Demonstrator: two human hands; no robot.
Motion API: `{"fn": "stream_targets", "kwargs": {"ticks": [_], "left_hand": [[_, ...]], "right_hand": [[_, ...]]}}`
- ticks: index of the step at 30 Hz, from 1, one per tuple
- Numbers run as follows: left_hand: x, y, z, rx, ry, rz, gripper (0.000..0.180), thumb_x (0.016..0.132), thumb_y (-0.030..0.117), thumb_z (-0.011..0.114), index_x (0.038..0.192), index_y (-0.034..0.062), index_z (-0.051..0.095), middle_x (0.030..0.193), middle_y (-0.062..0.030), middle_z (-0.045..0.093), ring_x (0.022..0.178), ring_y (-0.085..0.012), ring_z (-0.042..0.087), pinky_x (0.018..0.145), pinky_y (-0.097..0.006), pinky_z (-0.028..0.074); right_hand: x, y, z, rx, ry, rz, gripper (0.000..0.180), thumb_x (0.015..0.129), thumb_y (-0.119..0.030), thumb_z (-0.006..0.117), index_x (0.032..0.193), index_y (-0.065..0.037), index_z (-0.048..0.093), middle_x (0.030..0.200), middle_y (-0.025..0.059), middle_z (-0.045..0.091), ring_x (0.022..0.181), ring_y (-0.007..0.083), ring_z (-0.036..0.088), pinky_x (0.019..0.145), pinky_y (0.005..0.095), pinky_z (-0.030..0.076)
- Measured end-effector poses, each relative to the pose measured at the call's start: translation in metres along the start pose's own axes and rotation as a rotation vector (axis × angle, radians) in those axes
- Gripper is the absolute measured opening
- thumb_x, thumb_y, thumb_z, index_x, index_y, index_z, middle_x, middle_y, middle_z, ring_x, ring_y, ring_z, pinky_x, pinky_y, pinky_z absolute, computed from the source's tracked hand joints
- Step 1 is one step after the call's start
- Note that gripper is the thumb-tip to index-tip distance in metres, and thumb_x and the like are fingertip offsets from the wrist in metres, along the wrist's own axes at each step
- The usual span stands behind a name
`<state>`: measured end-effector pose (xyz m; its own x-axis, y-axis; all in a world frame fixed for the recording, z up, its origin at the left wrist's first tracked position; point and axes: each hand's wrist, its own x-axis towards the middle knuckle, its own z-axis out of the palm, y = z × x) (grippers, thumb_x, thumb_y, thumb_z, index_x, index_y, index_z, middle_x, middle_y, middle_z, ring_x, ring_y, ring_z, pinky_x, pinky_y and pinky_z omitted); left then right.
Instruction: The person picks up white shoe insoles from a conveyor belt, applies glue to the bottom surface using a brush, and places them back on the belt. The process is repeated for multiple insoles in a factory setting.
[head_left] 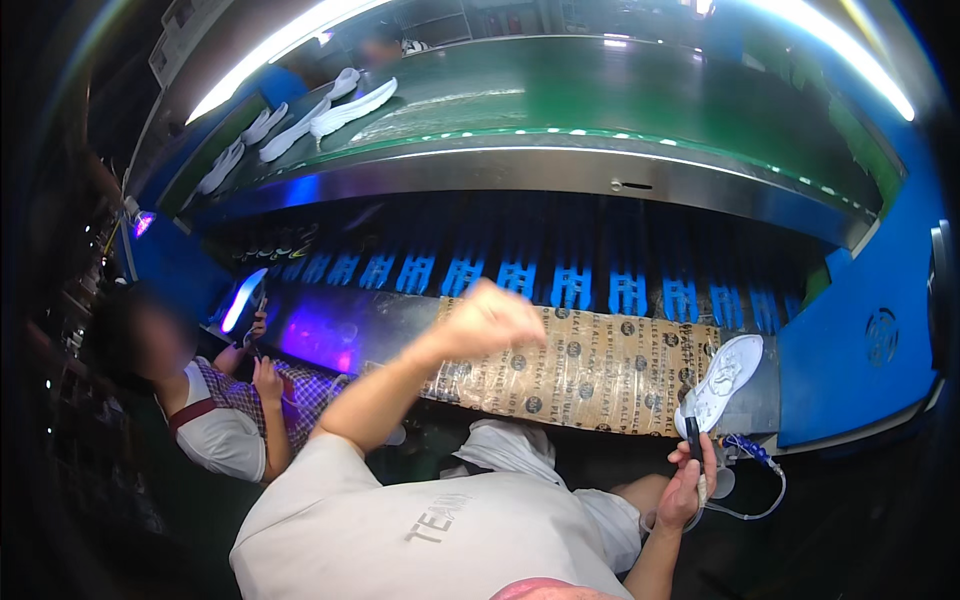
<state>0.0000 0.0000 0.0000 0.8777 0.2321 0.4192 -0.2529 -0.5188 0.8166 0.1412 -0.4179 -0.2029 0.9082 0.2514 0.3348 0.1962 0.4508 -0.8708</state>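
My right hand [688, 478] is closed around a slim black-handled tool [693, 436], whose kind I cannot make out. The tool's upper end meets the heel end of a white shoe sole [728, 378]. That sole lies tilted at the right end of the brown printed paper [590, 375] covering the work ledge. My left hand [492, 322] is raised over the paper's left part, its fingers curled but smeared by motion. Whether anything is in it cannot be seen.
Above the ledge runs a green conveyor belt [560, 95] with several white soles [353, 108] at its left. Blue strips [516, 283] line the slot below. At left a co-worker [225, 425] holds a glowing sole [243, 300]. A blue hose [750, 450] hangs near my right hand.
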Motion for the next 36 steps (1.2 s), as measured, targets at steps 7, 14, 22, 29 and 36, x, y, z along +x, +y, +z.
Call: {"fn": "stream_targets", "kwargs": {"ticks": [7,14,22,29,36], "left_hand": [[0.05,-0.089,-0.268,1.44,0.854,-0.259,0.055,0.084,0.029,0.08,0.131,0.0052,0.064,0.133,-0.0307,0.061,0.12,-0.0424,0.064,0.096,-0.051,0.054],[0.063,-0.166,-0.427,1.292,0.832,-0.949,0.073,0.092,0.043,0.068,0.156,0.0256,0.039,0.157,-0.0356,0.031,0.14,-0.0524,0.044,0.113,-0.064,0.037],[0.055,-0.143,-0.429,1.109,0.76,-0.568,0.056,0.073,0.045,0.09,0.103,0.0013,0.073,0.105,-0.0243,0.075,0.104,-0.0395,0.07,0.093,-0.045,0.053],[0.029,-0.085,-0.34,1.137,0.693,-0.24,0.055,0.073,0.04,0.092,0.087,0.0041,0.053,0.085,-0.0185,0.066,0.082,-0.0345,0.064,0.077,-0.044,0.051],[-0.024,-0.066,-0.246,0.273,0.872,0.114,0.052,0.08,0.01,0.09,0.114,0.0019,0.052,0.102,-0.0099,0.065,0.097,-0.0165,0.067,0.083,-0.03,0.057]], "right_hand": [[-0.024,-0.006,0.065,-0.076,-0.044,0.057,0.031,0.094,0.0,0.062,0.126,0.004,0.059,0.085,0.0077,0.061,0.069,0.0141,0.057,0.065,0.0283,0.05],[-0.005,0.008,0.086,-0.088,-0.074,0.085,0.032,0.093,-0.011,0.068,0.122,0.003,0.06,0.081,0.0053,0.059,0.061,0.0122,0.053,0.057,0.0263,0.046],[0.036,0.018,0.127,0.026,-0.073,0.154,0.04,0.098,-0.015,0.067,0.131,0.008,0.06,0.094,0.0101,0.066,0.079,0.0142,0.061,0.072,0.0278,0.052],[0.003,0.024,0.124,-0.011,-0.175,0.128,0.042,0.101,-0.016,0.066,0.136,0.008,0.059,0.101,0.0119,0.068,0.083,0.0152,0.062,0.078,0.0292,0.054],[-0.021,-0.002,0.102,-0.096,-0.261,0.187,0.04,0.101,-0.011,0.064,0.136,0.008,0.059,0.1,0.0119,0.069,0.081,0.0141,0.063,0.078,0.0266,0.054]]}}
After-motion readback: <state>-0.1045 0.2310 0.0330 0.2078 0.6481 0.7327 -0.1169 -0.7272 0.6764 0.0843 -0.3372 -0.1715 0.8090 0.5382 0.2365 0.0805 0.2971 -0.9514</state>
